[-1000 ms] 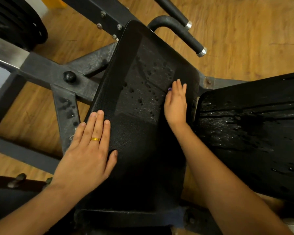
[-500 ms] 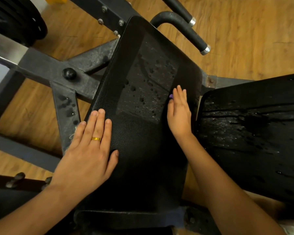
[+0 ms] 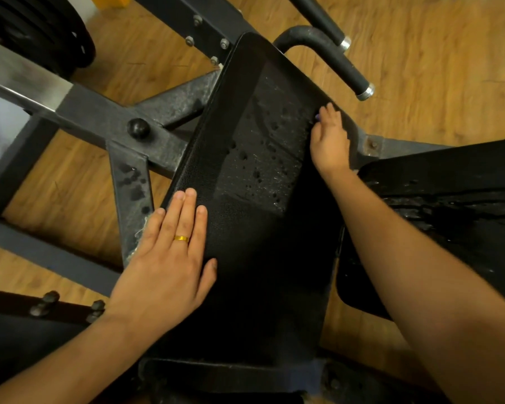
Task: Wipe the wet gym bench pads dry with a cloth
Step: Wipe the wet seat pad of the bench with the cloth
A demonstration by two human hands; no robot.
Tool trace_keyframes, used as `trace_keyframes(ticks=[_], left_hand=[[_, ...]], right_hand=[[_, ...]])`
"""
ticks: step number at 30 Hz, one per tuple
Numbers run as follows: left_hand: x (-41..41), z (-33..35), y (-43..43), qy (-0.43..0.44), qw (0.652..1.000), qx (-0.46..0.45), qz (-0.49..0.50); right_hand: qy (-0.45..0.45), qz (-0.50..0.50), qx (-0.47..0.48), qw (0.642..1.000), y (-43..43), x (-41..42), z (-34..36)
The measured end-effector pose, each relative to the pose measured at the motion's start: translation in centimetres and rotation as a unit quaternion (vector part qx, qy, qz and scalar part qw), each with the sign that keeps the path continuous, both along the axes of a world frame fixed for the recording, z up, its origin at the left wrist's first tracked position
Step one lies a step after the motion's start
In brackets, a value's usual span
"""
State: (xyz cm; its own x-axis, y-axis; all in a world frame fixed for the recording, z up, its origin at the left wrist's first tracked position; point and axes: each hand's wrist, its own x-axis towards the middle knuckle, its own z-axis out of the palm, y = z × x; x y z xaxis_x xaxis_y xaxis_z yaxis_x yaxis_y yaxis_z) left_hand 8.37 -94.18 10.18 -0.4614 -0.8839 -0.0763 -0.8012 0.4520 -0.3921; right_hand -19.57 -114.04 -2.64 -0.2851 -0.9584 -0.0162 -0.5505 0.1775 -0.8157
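A long black bench pad (image 3: 254, 158) runs away from me, and water drops bead on its far half. My left hand (image 3: 169, 258), wearing a gold ring, lies flat with straight fingers on the pad's near left edge. My right hand (image 3: 330, 144) presses flat on the far right edge of the pad. A small purple bit (image 3: 317, 117) shows at its fingertips; the hand hides whatever lies under it. A second black pad (image 3: 449, 223) at the right carries streaks and pools of water.
The dark metal frame (image 3: 99, 118) crosses on the left, with wet spots on one strut. A padded handle bar (image 3: 338, 62) sticks out behind the pad. Black weight plates (image 3: 35, 33) sit at the top left. Wooden floor (image 3: 435, 68) lies all around.
My right hand has slid away from me up the pad's right edge, after a short pull back. My left hand has stayed in place.
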Motion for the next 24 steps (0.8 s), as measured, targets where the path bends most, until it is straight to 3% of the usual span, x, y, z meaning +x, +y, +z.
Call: trace_keyframes(ticks=[12,18,24], left_hand=[[-0.2,0.1,0.2,-0.004,1.000,-0.011,0.003],[-0.2,0.2,0.3,-0.010,1.000,-0.016,0.006],[-0.2,0.3,0.2,-0.016,1.000,-0.017,-0.003]], right_hand=[[-0.063,0.000,-0.053,0.997,23.0,10.3,-0.8],[-0.051,0.045,-0.041,0.997,21.1,9.4,-0.7],[-0.028,0.143,-0.125,0.981,18.2,11.0,2.9]])
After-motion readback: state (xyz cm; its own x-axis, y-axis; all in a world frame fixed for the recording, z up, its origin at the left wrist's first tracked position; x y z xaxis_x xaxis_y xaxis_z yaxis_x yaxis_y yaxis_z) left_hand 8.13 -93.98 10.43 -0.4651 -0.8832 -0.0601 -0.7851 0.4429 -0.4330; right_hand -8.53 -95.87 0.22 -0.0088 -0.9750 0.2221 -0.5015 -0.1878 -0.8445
